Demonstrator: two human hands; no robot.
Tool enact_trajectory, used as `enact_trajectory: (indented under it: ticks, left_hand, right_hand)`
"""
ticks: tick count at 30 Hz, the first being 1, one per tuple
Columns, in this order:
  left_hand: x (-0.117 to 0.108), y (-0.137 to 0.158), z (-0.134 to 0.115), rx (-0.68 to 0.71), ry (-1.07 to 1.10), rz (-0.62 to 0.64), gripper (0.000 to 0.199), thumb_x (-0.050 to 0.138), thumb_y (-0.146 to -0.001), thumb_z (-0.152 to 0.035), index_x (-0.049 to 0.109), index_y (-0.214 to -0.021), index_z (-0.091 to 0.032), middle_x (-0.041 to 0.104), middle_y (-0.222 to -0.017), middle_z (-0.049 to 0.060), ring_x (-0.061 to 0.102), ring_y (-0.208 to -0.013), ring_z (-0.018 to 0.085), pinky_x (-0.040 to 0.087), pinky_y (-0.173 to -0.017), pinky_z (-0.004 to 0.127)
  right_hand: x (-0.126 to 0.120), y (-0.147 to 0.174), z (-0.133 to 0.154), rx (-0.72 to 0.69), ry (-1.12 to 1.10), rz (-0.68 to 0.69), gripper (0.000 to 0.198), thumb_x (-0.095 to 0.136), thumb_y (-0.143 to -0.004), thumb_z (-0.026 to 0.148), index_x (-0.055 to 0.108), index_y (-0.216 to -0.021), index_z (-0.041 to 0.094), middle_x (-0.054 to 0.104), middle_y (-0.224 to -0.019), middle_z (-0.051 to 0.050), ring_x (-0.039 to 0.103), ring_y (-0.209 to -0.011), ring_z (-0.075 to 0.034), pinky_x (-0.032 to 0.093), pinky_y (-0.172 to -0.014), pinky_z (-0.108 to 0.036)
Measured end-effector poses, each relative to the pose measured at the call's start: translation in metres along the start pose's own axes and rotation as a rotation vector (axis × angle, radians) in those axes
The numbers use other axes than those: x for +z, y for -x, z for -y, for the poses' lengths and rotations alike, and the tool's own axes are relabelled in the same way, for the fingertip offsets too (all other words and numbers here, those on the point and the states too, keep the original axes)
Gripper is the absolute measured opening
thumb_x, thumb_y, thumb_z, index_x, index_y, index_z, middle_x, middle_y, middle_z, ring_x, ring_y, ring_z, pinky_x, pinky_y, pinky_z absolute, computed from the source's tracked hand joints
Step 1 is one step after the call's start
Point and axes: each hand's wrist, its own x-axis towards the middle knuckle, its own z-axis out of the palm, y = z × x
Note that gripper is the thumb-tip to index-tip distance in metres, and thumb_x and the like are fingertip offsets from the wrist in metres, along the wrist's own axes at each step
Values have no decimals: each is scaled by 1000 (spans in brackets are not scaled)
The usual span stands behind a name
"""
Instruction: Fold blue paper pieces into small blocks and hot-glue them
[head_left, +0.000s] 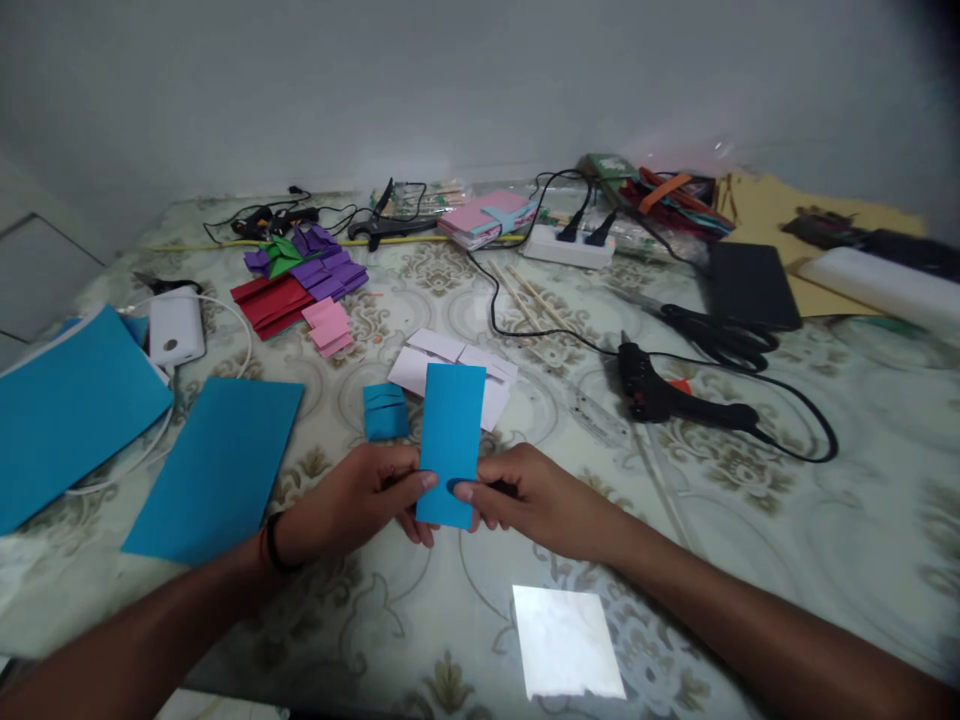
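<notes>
A blue paper strip (453, 430) is held upright over the table, its long sides running away from me. My left hand (382, 490) pinches its lower left edge, thumb on the face and fingers behind. On the opposite edge, my right hand (517, 492) grips it the same way, thumb lying on the paper. Just beyond the strip lie white folded papers (435, 347), partly hidden by it. A small folded blue paper piece (385, 411) rests beside them. Left of my hands is a larger blue sheet (225, 460).
A hot glue gun (660, 390) and black-handled scissors (720, 335) lie to the right. Pink paper pieces (328, 326), red folded paper (271, 305) and purple folded paper (330, 270) sit back left. A power strip (570, 246) stands behind, its cables crossing the table. A white square (568, 642) lies in front.
</notes>
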Motion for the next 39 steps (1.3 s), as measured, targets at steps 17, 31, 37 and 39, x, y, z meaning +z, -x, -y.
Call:
enact_trajectory:
  ticks: [17,31,37,39]
  left_hand:
    - [1,-1,0,27,106,-35,22,62,-100,-36,64,-98,-14,75,-77,3,76,-68,17,61,-65,26]
    - [0,0,3,60,95,-89,24,62,-99,-39,62,-98,-15,76,-80,4,76,-72,18,60,-67,29]
    - [-3,-1,4,59,20,-133,30,62,-99,-42,66,-87,-14,76,-74,4,75,-69,18,59,-66,28]
    - [-3,0,3,29,-12,-113,32,64,-97,-43,67,-83,-14,78,-73,6,76,-68,19,59,-65,27]
  right_hand:
    - [0,0,-1,-12,16,0,45,57,-102,50,73,-79,15,72,-68,-3,56,-54,-10,38,-50,-22]
    - [-2,0,1,-35,-10,37,47,55,-102,54,71,-80,16,68,-66,-2,54,-55,-11,38,-53,-23]
    - [1,1,0,-30,51,-28,50,53,-102,53,70,-74,15,67,-63,-2,47,-51,-9,32,-48,-22]
    - [1,1,1,-23,28,-31,53,50,-103,56,71,-78,14,69,-65,-3,50,-52,-10,34,-49,-22]
